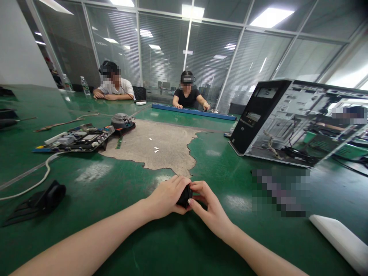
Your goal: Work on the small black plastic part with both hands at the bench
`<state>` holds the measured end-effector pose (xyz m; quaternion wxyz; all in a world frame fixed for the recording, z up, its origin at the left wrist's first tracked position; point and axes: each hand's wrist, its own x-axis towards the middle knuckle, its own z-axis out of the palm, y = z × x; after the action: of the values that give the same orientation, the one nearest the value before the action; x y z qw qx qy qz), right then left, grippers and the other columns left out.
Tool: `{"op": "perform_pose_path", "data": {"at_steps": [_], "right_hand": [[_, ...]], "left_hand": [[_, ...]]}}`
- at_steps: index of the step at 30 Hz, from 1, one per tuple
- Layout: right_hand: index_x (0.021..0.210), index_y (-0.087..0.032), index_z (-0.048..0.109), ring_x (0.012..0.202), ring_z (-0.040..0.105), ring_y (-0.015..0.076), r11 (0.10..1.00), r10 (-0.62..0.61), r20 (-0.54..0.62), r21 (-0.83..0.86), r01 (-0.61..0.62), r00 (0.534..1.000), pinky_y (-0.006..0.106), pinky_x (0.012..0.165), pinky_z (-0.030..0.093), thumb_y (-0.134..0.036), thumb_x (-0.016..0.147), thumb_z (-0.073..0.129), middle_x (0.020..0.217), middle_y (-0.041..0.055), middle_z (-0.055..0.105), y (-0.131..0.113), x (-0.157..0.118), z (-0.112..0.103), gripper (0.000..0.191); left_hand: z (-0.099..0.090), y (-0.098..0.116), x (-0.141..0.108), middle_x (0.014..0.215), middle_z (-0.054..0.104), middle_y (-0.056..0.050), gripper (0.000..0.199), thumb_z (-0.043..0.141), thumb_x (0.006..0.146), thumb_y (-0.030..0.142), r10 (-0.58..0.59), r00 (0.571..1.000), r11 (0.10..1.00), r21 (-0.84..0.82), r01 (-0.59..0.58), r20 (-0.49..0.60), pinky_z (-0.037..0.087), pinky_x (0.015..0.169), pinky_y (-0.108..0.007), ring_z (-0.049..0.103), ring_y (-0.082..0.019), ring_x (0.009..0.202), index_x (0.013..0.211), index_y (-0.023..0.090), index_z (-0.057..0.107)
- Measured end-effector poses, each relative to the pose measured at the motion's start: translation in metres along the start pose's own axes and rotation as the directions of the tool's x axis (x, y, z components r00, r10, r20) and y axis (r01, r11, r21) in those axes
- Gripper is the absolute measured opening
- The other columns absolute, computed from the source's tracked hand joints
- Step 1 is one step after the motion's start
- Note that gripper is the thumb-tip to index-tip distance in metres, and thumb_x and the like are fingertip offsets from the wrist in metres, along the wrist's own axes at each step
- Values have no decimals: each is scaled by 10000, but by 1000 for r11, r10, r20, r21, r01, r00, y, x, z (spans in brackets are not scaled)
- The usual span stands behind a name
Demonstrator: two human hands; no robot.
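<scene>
Near the front middle of the green table, my left hand [169,195] is closed around a small black object [184,197]. My right hand [207,203] grips the same object from the right, with thumb and fingers on its edge. Most of the object is hidden by my fingers, so its exact kind does not show. Just beyond my hands lies a torn-edged brown patch [161,153] of the table surface, with a few small white scraps [156,148] on it.
A circuit board [77,138] and a round cooling fan [122,120] lie left. An opened computer case [253,115] stands right, with a white block [339,237] nearer. A black strap-like item [40,203] and cable [46,168] lie front left. Two people sit across, one at a blue bar [192,112].
</scene>
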<state>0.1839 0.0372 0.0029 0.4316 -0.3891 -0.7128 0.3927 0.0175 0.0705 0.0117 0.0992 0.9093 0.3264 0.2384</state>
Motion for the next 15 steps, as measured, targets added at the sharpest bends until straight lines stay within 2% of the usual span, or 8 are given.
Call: {"op": "perform_pose_path", "data": {"at_steps": [4, 10, 15], "right_hand": [[911, -218, 437, 934, 516, 156, 999, 38, -12, 31, -37, 999, 308, 797, 478, -207, 785, 500, 985, 34, 469, 4, 1, 1, 141], [1005, -205, 401, 877, 553, 156, 993, 116, 31, -2, -116, 993, 334, 806, 468, -199, 797, 481, 949, 41, 521, 2, 3, 2, 223], [991, -199, 431, 899, 535, 161, 996, 49, 34, -75, -46, 998, 330, 826, 453, -169, 780, 495, 944, 39, 516, -3, 1, 1, 223]], "left_hand": [[1, 0, 0, 1018, 509, -47, 525, 623, 622, 253, 1, 1000, 1000, -4, -1, -9, 416, 764, -333, 480, -222, 915, 1075, 193, 364], [2, -2, -1, 988, 515, -44, 505, 627, 619, 255, -2, 1000, 1000, 6, 2, -15, 420, 735, -321, 483, -217, 885, 1052, 188, 376], [2, -3, -2, 953, 519, -35, 545, 632, 615, 253, -19, 1000, 1000, 13, 19, 0, 423, 708, -313, 489, -212, 858, 1082, 186, 361]]}}
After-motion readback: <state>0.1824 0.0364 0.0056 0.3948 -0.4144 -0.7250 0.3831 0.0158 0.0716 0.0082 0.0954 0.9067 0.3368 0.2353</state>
